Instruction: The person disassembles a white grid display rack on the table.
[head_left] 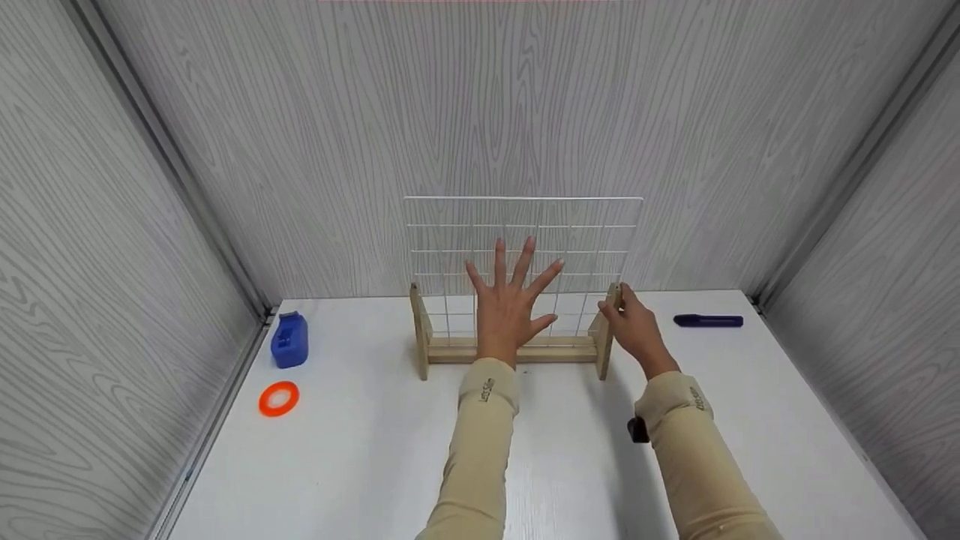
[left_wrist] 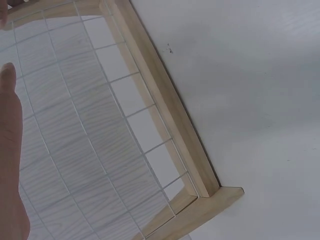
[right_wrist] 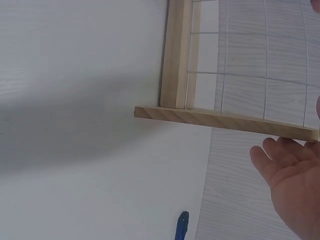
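Observation:
A white wire grid panel (head_left: 517,225) stands upright in a wooden stand (head_left: 525,354) with a side piece at each end. My left hand (head_left: 506,311) is spread wide in front of the grid, fingers straight and pointing up. In the left wrist view, part of that hand (left_wrist: 9,160) shows at the left edge, over the wires. My right hand (head_left: 636,330) pinches the upper end of the stand's right side piece (head_left: 606,352), thumb toward the grid. In the right wrist view its fingers (right_wrist: 280,152) lie against the outer face of that wooden piece.
On the left of the white table (head_left: 375,480) stand a blue dispenser-like object (head_left: 290,341) and, nearer, a flat orange ring (head_left: 279,398). A dark blue pen-shaped item (head_left: 709,321) lies at the back right. Wood-grain panels (head_left: 480,97) enclose the table behind and at both sides.

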